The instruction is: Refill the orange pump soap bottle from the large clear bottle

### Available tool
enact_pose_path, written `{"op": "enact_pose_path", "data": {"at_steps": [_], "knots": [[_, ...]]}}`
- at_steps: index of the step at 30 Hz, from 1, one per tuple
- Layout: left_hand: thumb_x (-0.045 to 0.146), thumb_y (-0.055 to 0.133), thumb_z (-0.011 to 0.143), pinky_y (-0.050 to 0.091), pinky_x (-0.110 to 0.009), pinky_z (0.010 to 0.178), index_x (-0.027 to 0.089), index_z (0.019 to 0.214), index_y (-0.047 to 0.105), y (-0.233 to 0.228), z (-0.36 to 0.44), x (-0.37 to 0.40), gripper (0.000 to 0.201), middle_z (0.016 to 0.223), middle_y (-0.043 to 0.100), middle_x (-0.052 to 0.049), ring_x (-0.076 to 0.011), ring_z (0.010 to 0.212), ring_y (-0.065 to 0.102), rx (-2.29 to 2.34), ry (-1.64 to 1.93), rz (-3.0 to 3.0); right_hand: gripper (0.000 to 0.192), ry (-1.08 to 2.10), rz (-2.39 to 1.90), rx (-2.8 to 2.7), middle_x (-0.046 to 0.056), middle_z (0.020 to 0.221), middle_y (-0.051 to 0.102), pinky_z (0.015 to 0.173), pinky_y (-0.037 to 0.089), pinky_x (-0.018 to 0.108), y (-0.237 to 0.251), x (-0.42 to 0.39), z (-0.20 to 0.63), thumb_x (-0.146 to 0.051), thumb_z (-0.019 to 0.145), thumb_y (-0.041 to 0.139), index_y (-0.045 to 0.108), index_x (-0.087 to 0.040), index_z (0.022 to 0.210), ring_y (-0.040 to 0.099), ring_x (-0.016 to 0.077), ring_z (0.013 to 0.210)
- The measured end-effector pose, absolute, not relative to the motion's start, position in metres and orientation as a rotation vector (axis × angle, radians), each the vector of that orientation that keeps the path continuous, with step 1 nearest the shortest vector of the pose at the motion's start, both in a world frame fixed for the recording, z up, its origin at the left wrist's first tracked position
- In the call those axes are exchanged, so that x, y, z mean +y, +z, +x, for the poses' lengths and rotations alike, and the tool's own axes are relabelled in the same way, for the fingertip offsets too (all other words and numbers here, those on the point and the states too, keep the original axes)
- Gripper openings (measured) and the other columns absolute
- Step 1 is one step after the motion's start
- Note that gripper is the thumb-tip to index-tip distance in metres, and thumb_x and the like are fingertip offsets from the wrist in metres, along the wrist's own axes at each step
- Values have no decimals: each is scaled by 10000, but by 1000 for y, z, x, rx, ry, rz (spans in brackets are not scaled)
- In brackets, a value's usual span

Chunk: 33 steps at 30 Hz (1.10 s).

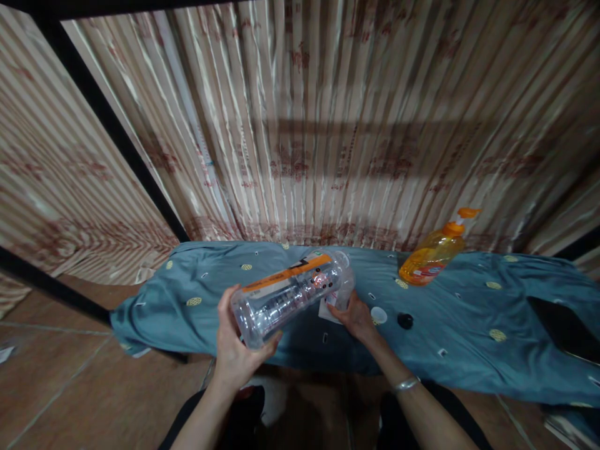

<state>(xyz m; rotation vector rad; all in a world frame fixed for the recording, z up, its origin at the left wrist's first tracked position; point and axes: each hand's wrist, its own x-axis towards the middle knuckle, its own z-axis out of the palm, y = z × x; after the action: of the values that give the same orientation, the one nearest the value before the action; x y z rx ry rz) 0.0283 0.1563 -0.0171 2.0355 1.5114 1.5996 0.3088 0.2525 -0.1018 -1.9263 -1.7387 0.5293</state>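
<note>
A large clear plastic bottle (285,297) with an orange-and-white label lies tilted across the middle of the view, its far end up to the right. My left hand (237,350) grips its near end, thumb underneath and fingers around the side. At the far end my right hand (354,315) is closed around a translucent plastic piece (345,284), whose kind I cannot make out. The bottle partly hides that piece. Under the right hand, something flat and white (329,310) shows on the cloth. Right of this hand lie a white disc (379,315) and a small black cap (405,320).
An orange pump bottle (431,255) stands at the back right of the blue patterned cloth (197,331). A dark flat phone or tablet (565,328) lies at the right edge. Black metal bars (117,137) frame the left side. A striped curtain (328,125) hangs behind.
</note>
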Motion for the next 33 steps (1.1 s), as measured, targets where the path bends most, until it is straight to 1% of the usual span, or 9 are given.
{"op": "enact_pose_path", "data": {"at_steps": [4,9,11,14,18,22,26,29,33], "knots": [[432,865,795,633,-380,866,241,1557,298,-16,28,157,969,1240,644,-82,-251,1024,753,1510,1609,2046,567,511,-1944,-1736,192,1096,826,925,639,435,-102,253,308,-396,867,753,605,-124,1342,812,386,1078],[432,876,778,640,-412,869,267,1545,312,-15,29,156,966,1236,659,-77,-269,1016,756,1503,1609,2006,555,507,-1916,-1736,181,1101,828,926,644,446,-103,253,309,-384,867,765,608,-155,1348,816,375,1066],[434,869,785,645,-409,849,275,1548,304,-15,30,155,962,1217,667,-71,-266,989,758,1489,1608,1995,568,512,-1920,-1744,187,1127,825,941,643,457,-102,253,309,-386,874,758,597,-152,1366,811,372,1090],[446,859,790,646,-416,859,274,1538,302,-13,32,156,948,1217,663,-71,-267,1003,757,1484,1616,2004,592,521,-1940,-1742,197,1158,818,961,639,453,-100,252,309,-394,873,758,585,-138,1378,804,372,1115],[462,855,795,638,-403,865,261,1534,305,-13,32,156,942,1231,638,-74,-255,1014,749,1521,1611,2020,581,531,-1918,-1724,214,1143,815,962,637,438,-101,252,308,-381,860,765,598,-116,1350,805,378,1104],[464,860,788,632,-400,865,249,1533,301,-17,31,156,955,1237,620,-77,-250,1009,740,1553,1585,1996,548,517,-1906,-1716,186,1101,827,940,644,470,-104,253,309,-385,861,755,601,-157,1336,815,371,1070],[467,882,743,644,-447,859,260,1499,315,-19,30,156,968,1214,620,-65,-281,1000,738,1549,1572,1910,513,515,-1872,-1744,163,1095,837,928,649,491,-105,253,310,-395,864,746,610,-194,1317,818,372,1061],[455,882,747,649,-467,855,270,1492,313,-19,30,155,955,1208,624,-68,-295,1000,740,1533,1580,1897,544,535,-1907,-1730,176,1122,833,940,645,472,-102,252,309,-402,871,742,602,-163,1339,813,378,1084],[483,873,740,638,-417,770,248,1464,346,-17,33,156,926,1152,624,-71,-258,898,726,1544,1619,1892,614,546,-1943,-1722,206,1152,824,957,637,449,-98,251,307,-404,873,748,572,-107,1381,805,382,1115]]}}
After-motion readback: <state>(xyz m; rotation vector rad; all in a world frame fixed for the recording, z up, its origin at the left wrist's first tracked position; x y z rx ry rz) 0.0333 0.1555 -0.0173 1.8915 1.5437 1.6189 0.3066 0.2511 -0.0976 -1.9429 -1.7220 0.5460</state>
